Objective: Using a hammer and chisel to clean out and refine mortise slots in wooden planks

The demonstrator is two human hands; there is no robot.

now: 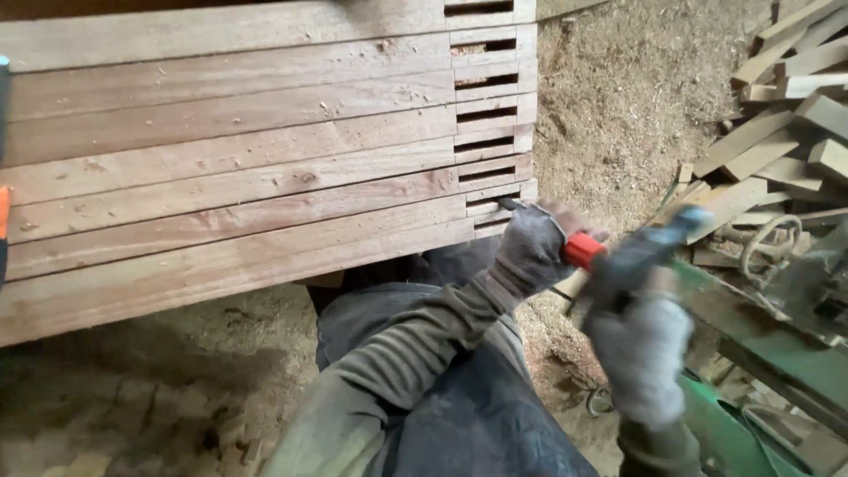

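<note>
A stack of long reddish wooden planks (230,168) lies across the upper left, with slots cut into their right ends (490,115). My left hand (528,252), in a grey glove, is closed around a red-handled tool (581,251); the tool's dark tip (510,205) touches the end of a lower plank. Just right of it, my right hand (640,344), also in a grey glove, grips a dark, blurred tool (649,246) raised close behind the red handle. What kind of tool it is cannot be made out.
Sawdust covers the ground (618,97). A pile of scrap wood pieces (777,132) lies at the upper right. A green machine (751,344) with metal parts stands at the lower right. Small wood blocks (115,415) sit at the lower left. My dark trousers (459,415) fill the bottom centre.
</note>
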